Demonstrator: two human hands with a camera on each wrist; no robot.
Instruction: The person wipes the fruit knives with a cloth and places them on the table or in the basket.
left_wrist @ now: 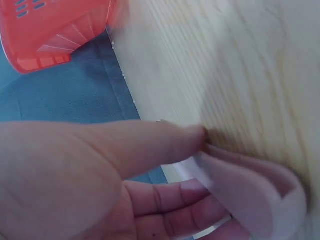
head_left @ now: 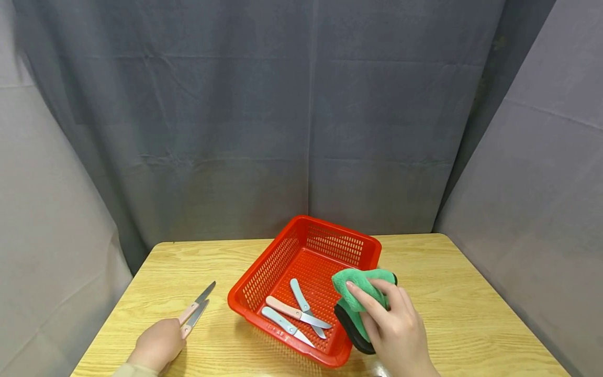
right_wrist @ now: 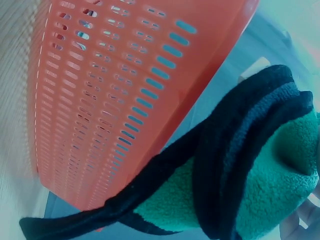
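At the table's left, my left hand [head_left: 157,343] pinches pink handles between thumb and fingers; two table knives [head_left: 192,313] stick out from it, blades pointing away and to the right. The left wrist view has a pink handle [left_wrist: 245,192] close up, low over the wood, the far side of the grip partly hidden. My right hand [head_left: 400,332] grips a bunched green cloth [head_left: 360,293] with black edging, above the near right rim of a red basket [head_left: 301,230]. Inside the basket lie a pink-handled knife [head_left: 285,308] and two pale blue-handled knives [head_left: 279,320].
The perforated basket sits slightly turned on a light wooden table [head_left: 471,303]. Grey curtain [head_left: 235,131] hangs behind the table's far edge, and pale cloth walls [head_left: 542,183] stand on both sides.
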